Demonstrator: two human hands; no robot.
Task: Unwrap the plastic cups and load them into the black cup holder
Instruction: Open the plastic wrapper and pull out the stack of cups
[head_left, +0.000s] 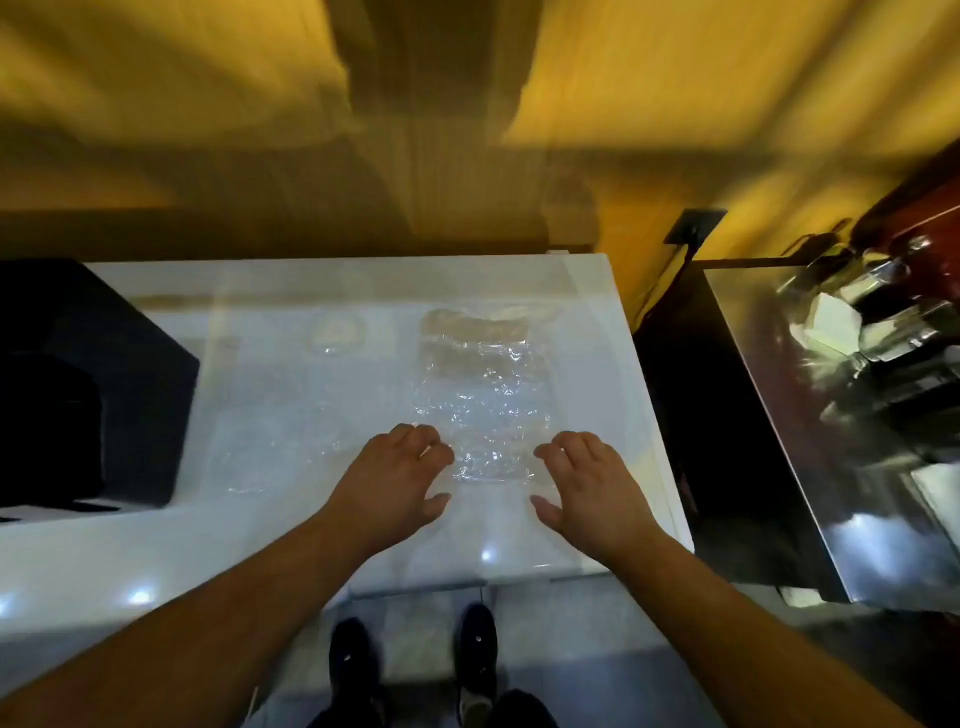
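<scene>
Wrapped cups (480, 400) between spread, empty left hand (397, 475) and right hand (587, 483) (both just beside).

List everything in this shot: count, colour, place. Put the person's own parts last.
wrapped cups: one long pack, clear crinkled plastic, lying on the counter right of centre, its near end between the hands
loose wrap: one small clear piece, far side of the counter, left of the pack
cup holder: one, black, at the counter's left end
counter: one, white and glossy, across the middle
side table: one, shiny metal, to the right, with blurred metal items on its far end
wall plate: one, dark, on the yellow wall behind
shoes: two, black, on the floor below the counter edge
left hand: open, fingers spread, left of the pack's near end
right hand: open, fingers spread, right of it
</scene>
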